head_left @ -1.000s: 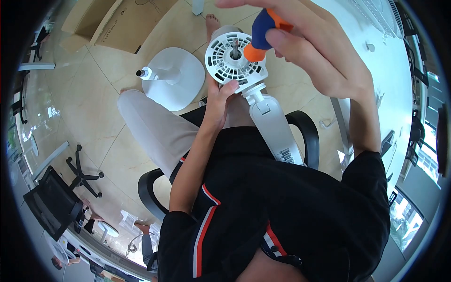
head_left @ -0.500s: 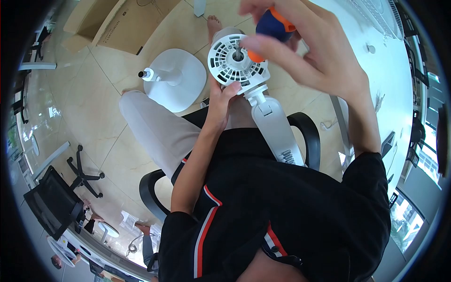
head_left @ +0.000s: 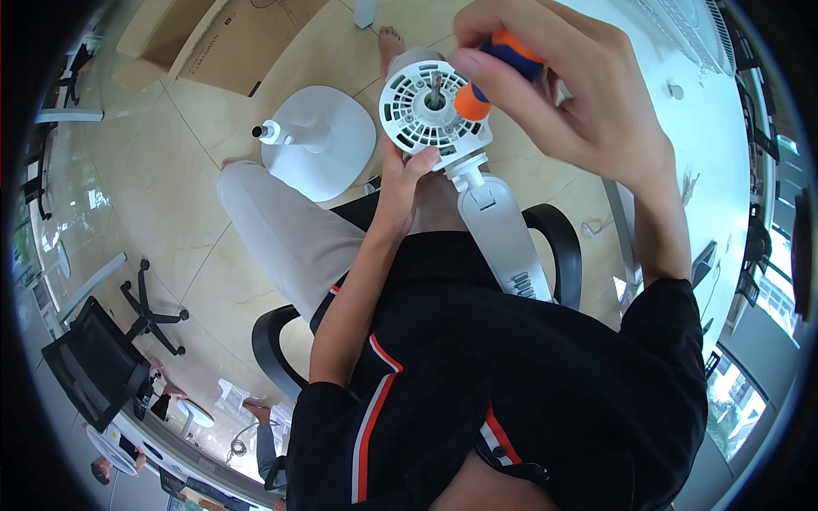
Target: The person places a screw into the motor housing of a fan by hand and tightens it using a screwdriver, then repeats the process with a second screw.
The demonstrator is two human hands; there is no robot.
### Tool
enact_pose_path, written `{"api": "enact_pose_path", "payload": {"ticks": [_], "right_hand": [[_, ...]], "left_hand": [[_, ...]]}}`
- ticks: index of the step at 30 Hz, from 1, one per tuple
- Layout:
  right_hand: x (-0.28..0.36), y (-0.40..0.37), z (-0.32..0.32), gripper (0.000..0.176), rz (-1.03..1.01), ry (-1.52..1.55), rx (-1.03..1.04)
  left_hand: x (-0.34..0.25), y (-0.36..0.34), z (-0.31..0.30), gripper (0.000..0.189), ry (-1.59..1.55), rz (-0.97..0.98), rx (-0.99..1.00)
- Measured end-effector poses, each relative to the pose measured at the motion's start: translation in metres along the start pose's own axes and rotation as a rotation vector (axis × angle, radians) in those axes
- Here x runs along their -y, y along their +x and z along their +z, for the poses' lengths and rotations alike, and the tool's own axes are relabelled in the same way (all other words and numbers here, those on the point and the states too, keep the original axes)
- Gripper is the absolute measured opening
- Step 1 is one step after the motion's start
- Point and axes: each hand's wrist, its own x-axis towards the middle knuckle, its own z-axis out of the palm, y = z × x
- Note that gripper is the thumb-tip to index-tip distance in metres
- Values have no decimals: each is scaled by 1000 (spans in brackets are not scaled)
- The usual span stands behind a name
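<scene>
My left hand (head_left: 404, 186) is closed around the lower edge of a white fan motor housing (head_left: 399, 106), thumb on its rim. The housing's round slotted face points up toward me, with a metal shaft standing in its middle. From the housing, a white fan stem (head_left: 498, 226) with buttons extends down to my lap. Above and right of the housing, my right hand (head_left: 588, 94) grips a screwdriver (head_left: 509, 66) by its blue and orange handle. The orange end overlaps the housing's right edge in view; the blade is hidden, so contact cannot be told.
A white round fan base (head_left: 341, 170) with a short post stands on the tiled floor. Behind it lies an open cardboard box (head_left: 230, 55). A white table (head_left: 699, 170) runs along my right, carrying a fan grille (head_left: 682, 34). Chair armrests (head_left: 558, 255) flank me.
My right hand and the screwdriver have shifted slightly right, and the handle shows at a different tilt. My left hand and the motor housing have barely moved.
</scene>
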Motion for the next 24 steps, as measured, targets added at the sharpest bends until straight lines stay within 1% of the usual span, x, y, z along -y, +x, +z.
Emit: {"api": "enact_pose_path", "payload": {"ticks": [2,3,5,7,9,11,12,14,15,17,18,20,21,23,24], "right_hand": [[5,1,3,31,-1,36,-62],[4,0,11,31,13,169,-138],[9,2,15,32,59,221,-151],[19,6,4,35,104,82,-26],[14,7,-14,40,92,-3,115],[16,7,-15,42,194,-1,123],[33,13,-6,41,313,27,55],[37,22,15,41,255,-99,-184],[25,17,38,41,76,-243,-354],[23,15,41,42,31,-326,-381],[31,13,21,44,169,-271,-236],[35,12,8,48,353,-220,-105],[34,13,8,49,397,-223,-119],[-4,-4,12,44,566,-404,-46],[-9,-9,10,44,435,-379,-65]], "left_hand": [[-2,-1,1,90,-4,-4,6],[-3,-2,2,90,-11,0,9],[-3,-1,3,91,-19,3,3],[-2,-2,3,92,-23,-3,-12],[-1,0,1,93,-1,4,-8],[0,-1,-1,93,4,5,-10],[0,-1,0,93,-2,6,-13],[-1,0,2,93,-7,9,-14],[-2,-1,2,93,-3,8,-14],[-3,-2,1,95,1,4,-17],[-3,-2,1,96,0,1,-18],[-3,-1,1,98,-3,-9,-17],[-3,-1,0,98,-6,-13,-17],[-2,-1,-1,101,-1,-19,-19],[-1,-1,-2,102,5,-19,-21]]}}
